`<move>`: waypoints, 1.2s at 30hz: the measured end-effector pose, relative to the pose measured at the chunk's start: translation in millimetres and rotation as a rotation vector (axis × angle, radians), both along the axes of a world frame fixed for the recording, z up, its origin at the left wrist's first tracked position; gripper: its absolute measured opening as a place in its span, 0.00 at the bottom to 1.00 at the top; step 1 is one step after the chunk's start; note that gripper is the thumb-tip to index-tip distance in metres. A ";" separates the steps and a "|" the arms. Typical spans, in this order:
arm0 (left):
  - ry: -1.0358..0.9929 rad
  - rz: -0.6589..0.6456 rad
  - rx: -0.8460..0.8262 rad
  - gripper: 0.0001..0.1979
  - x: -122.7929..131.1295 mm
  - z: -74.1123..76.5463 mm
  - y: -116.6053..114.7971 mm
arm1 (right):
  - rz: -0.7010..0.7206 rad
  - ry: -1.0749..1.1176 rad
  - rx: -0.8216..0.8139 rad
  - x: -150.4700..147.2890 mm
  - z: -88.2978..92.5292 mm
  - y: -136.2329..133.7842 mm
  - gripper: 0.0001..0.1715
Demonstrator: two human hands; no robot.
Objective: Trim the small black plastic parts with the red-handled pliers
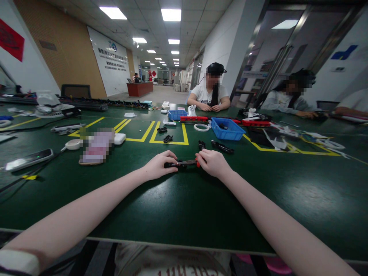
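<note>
My left hand (159, 164) and my right hand (212, 161) meet over the dark green table (184, 207), both closed on a long black part (181, 164) lying between them. The left fingers pinch its left end. The right fingers grip the right end, where a small red piece (197, 162) shows. Just beyond my right hand lie a small black piece (201, 145) and a longer black part (222, 147). Two more black pieces (168, 138) rest inside the yellow floor-tape outline.
A blue bin (228, 129) and a smaller blue tray (176, 114) stand farther back, with red-and-black strips (194, 119) and a white tape ring (201, 127). Phones and a white device (28, 159) lie at left. Two people sit across the table; a third arm shows at far right.
</note>
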State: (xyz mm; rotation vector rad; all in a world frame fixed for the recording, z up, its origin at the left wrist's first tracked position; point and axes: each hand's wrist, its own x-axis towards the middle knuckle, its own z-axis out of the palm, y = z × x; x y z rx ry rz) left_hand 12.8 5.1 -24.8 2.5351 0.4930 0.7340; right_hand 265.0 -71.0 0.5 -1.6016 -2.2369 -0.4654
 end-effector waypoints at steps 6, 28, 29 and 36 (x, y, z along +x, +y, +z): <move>-0.019 0.006 -0.009 0.07 0.5 1.0 -0.8 | -0.005 0.009 0.016 1.0 1.5 -1.4 0.24; 0.019 0.031 -0.068 0.09 1.5 5.4 -3.4 | -0.006 0.020 -0.013 3.6 0.0 0.2 0.25; 0.023 0.030 -0.071 0.09 1.4 5.9 -3.5 | -0.004 0.021 -0.015 4.0 0.3 0.5 0.24; 0.073 -0.011 -0.054 0.12 -1.0 7.1 -1.7 | -0.010 0.031 -0.014 6.8 1.2 0.3 0.24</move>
